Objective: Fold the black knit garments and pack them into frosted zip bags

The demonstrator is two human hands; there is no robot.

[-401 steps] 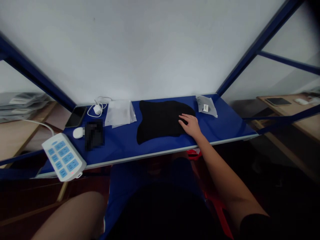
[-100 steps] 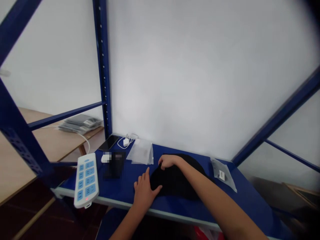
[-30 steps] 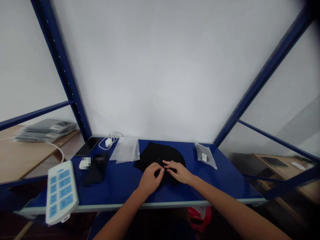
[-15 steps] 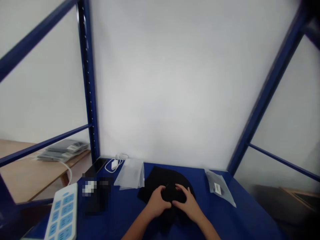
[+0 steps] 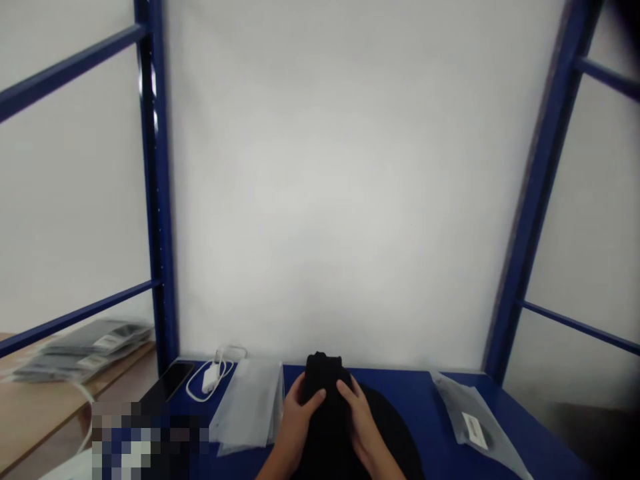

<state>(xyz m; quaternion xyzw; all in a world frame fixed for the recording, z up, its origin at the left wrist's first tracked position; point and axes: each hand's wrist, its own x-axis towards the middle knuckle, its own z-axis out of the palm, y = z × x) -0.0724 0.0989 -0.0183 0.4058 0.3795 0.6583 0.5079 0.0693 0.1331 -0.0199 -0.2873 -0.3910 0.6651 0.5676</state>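
Both my hands grip a folded piece of black cloth (image 5: 323, 381), held up in front of me at the bottom middle of the view. My left hand (image 5: 297, 421) pinches its left edge, thumb on the near face. On the opposite edge, my right hand (image 5: 361, 419) holds it the same way, the fingers partly hidden behind. More black fabric (image 5: 391, 427) lies on the table behind and right of my right hand; whether it joins the held piece I cannot tell. What garment it is cannot be made out.
Left on the blue table (image 5: 420, 400) are frosted plastic bags (image 5: 253, 400), a white charger with cable (image 5: 211, 377) and a dark phone (image 5: 175, 380). A labelled plastic bag (image 5: 475, 420) lies right. Blue posts (image 5: 163, 200) flank the table; packed bags (image 5: 95, 347) sit on a wooden table.
My hands have raised part of the black cloth from the table and now grip its two edges upright. The camera has tilted up, so the table sits lower in view.
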